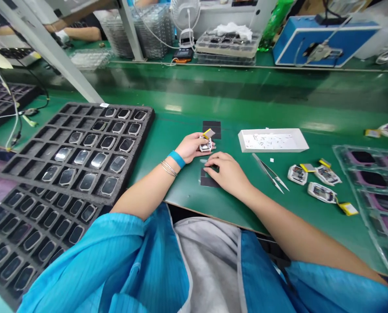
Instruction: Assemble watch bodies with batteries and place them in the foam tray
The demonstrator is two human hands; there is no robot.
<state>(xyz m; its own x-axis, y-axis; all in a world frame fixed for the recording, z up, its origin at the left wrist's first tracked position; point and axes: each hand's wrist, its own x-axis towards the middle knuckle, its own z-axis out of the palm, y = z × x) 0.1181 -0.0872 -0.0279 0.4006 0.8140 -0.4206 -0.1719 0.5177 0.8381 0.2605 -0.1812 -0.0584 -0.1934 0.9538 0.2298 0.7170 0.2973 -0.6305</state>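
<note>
Blue sleeves (83, 256), left fingers (200, 140) pinching circuit module (205, 146), right fingers (212, 161) on black mat (208, 180)

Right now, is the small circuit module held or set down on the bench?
Held: the left hand grips the circuit module.

Bench mat (255, 108) is seen in green, foam tray (144, 117) in black, smock (83, 248) in blue, held tab (208, 133) in yellow.
</note>
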